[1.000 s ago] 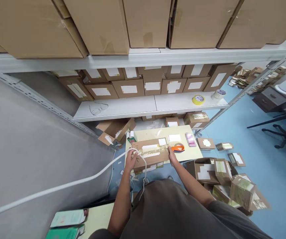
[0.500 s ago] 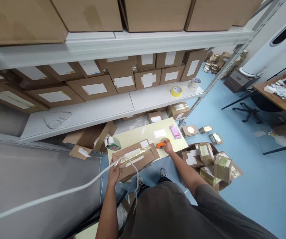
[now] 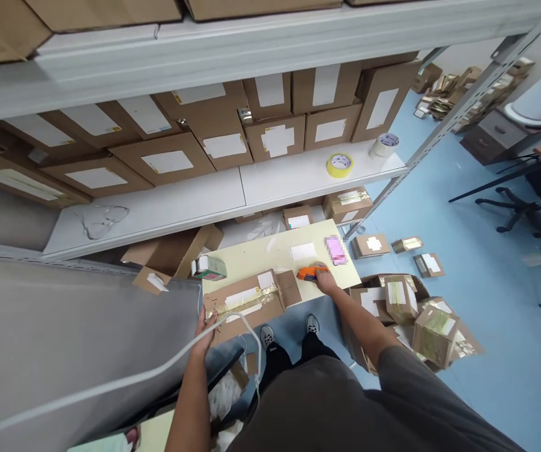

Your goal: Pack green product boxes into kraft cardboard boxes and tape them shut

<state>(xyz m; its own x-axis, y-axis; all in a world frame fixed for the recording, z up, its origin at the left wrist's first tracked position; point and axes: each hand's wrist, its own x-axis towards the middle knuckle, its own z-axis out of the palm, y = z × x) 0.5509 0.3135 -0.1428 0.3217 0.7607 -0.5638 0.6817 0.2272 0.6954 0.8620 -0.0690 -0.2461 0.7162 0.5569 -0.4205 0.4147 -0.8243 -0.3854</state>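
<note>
A long cardboard box (image 3: 270, 309) with gold tape and white labels lies on the pale yellow table (image 3: 246, 256). Its right end flap (image 3: 289, 287) sticks out open. My left hand (image 3: 205, 329) grips the box's left end, fingers over the top edge, partly behind a white cable. To the right of the flap, my right hand (image 3: 325, 281) is closed on an orange tape dispenser (image 3: 308, 272) that rests on or just above the table. A white label sheet (image 3: 303, 252) and a blurred pink item (image 3: 335, 249) lie beyond it.
A white cable (image 3: 157, 370) crosses in front of me. A green-and-white carton (image 3: 210, 268) stands at the table's left. Taped boxes (image 3: 435, 326) fill a carton at right. The shelf (image 3: 190, 201) above carries boxes and tape rolls (image 3: 340, 164).
My view has shifted. The box has turned flatter on the table, with its right flap showing more. My left hand stays on its left end; my right hand keeps the dispenser.
</note>
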